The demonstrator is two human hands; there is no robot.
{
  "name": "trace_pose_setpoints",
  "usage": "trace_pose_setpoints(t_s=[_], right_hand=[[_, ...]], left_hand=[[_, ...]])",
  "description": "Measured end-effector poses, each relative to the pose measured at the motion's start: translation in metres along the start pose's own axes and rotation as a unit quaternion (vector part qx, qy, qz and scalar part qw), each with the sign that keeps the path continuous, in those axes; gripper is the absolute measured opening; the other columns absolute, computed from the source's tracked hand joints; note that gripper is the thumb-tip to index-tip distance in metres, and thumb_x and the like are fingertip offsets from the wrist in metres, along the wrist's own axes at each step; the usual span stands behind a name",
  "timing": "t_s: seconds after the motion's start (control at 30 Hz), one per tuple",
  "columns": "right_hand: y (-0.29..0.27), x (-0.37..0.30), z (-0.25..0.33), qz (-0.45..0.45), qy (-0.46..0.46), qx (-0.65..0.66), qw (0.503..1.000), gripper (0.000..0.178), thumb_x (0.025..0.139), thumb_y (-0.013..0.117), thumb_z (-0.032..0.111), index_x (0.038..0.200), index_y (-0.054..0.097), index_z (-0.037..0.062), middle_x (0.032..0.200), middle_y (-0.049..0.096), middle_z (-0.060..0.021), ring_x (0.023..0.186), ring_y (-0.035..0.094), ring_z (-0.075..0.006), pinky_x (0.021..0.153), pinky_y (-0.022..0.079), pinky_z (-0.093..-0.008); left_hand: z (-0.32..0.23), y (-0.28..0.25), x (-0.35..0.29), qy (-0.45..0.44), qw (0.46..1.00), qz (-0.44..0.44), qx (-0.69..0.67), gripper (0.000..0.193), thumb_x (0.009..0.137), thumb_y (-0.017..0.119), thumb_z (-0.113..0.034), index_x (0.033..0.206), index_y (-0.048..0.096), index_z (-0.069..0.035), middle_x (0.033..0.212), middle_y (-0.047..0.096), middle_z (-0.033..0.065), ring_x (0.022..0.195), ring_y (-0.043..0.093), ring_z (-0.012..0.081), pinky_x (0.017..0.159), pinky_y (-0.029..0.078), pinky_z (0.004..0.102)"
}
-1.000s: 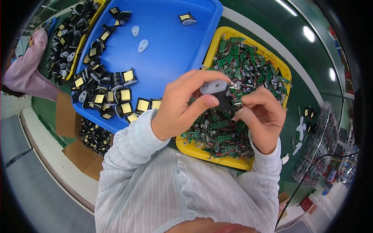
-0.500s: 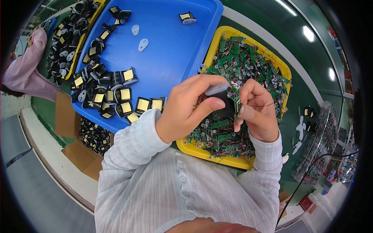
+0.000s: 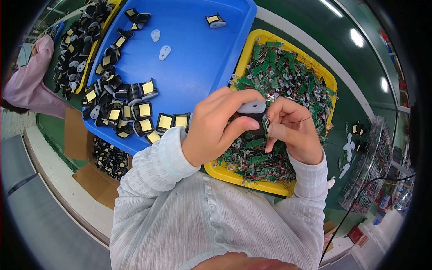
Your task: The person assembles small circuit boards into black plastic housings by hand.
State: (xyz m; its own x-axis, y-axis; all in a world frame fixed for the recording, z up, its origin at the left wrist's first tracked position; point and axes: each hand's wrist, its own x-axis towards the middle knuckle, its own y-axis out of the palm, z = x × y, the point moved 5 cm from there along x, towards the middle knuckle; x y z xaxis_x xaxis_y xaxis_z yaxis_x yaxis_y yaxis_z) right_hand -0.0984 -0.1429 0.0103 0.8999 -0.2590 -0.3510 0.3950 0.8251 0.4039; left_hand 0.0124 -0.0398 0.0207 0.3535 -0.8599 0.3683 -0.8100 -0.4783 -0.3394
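Note:
Over the yellow tray, my left hand is closed round a black plastic housing with a grey teardrop-shaped end piece facing up. My right hand, a plaster on one digit, pinches a small green circuit board at the housing's right side. Most of the board is hidden by the housing and my fingers, so how deep it sits I cannot tell. A thin dark wire trails from the right fingers. Beneath both hands, the yellow tray holds many green circuit boards with wires.
Left of it, a blue tray holds black housings with yellow pads and two loose grey pieces. An open cardboard box stands below. A clear rack is at right. Another person's pink sleeve shows far left.
The housing has turned in my left hand, so its grey end piece faces up more. The circuit board shows less, and my right fingers have shifted slightly left against the housing.

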Motion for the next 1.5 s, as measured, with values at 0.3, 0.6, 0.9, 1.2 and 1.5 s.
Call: trace_pose_setpoints(t_s=[0.3,0.6,0.9,1.2,1.5], right_hand=[[0.016,-0.011,0.012,-0.138,-0.259,-0.358,0.886,0.012,0.07,0.065,-0.005,0.079,0.057,-0.0009,0.066,0.049,-0.0053,0.057,0.053,-0.0116,0.049,0.043,-0.024],[0.03,-0.015,0.015,-0.15,-0.328,-0.501,0.786,0.015,0.068,0.066,-0.005,0.08,0.058,0.0008,0.066,0.048,-0.0074,0.054,0.05,-0.017,0.046,0.039,-0.0271],[0.017,-0.009,0.006,-0.124,-0.22,-0.297,0.921,0.008,0.074,0.062,-0.003,0.08,0.057,-0.0008,0.071,0.05,-0.0035,0.06,0.053,-0.0085,0.054,0.045,-0.0199],[0.015,-0.004,0.004,-0.088,-0.148,-0.191,0.967,0.008,0.076,0.06,-0.004,0.083,0.057,-0.0013,0.081,0.049,-0.0029,0.07,0.052,-0.0076,0.058,0.05,-0.0203],[-0.03,0.011,0.07,-0.125,-0.15,-0.333,0.923,0.009,0.079,0.058,0.005,0.087,0.057,0.0008,0.079,0.053,-0.0007,0.07,0.051,-0.0073,0.057,0.047,-0.0227]], left_hand=[[0.0,0.006,0.006,0.044,0.999,-0.027,-0.016,0.04,0.08,0.059,-0.016,0.117,0.051,-0.003,0.107,0.057,0.0139,0.09,0.053,0.0268,0.08,0.042,0.0317],[0.017,0.008,0.001,-0.083,0.958,0.022,-0.274,0.049,0.075,0.047,-0.001,0.124,0.048,-0.006,0.113,0.055,0.0118,0.096,0.052,0.0248,0.086,0.039,0.0304],[0.006,0.005,0.0,-0.039,0.992,0.036,-0.117,0.053,0.078,0.051,-0.009,0.13,0.04,-0.002,0.118,0.054,0.0143,0.107,0.05,0.0214,0.096,0.034,0.0317],[0.009,-0.005,0.002,-0.073,0.989,0.025,-0.129,0.047,0.078,0.058,-0.011,0.123,0.05,-0.002,0.112,0.059,0.0106,0.101,0.052,0.0186,0.093,0.035,0.0312],[0.033,-0.054,0.003,-0.082,0.939,-0.061,0.329,0.044,0.072,0.068,-0.029,0.105,0.056,-0.004,0.108,0.055,0.0115,0.107,0.043,0.0294,0.087,0.037,0.0422]])
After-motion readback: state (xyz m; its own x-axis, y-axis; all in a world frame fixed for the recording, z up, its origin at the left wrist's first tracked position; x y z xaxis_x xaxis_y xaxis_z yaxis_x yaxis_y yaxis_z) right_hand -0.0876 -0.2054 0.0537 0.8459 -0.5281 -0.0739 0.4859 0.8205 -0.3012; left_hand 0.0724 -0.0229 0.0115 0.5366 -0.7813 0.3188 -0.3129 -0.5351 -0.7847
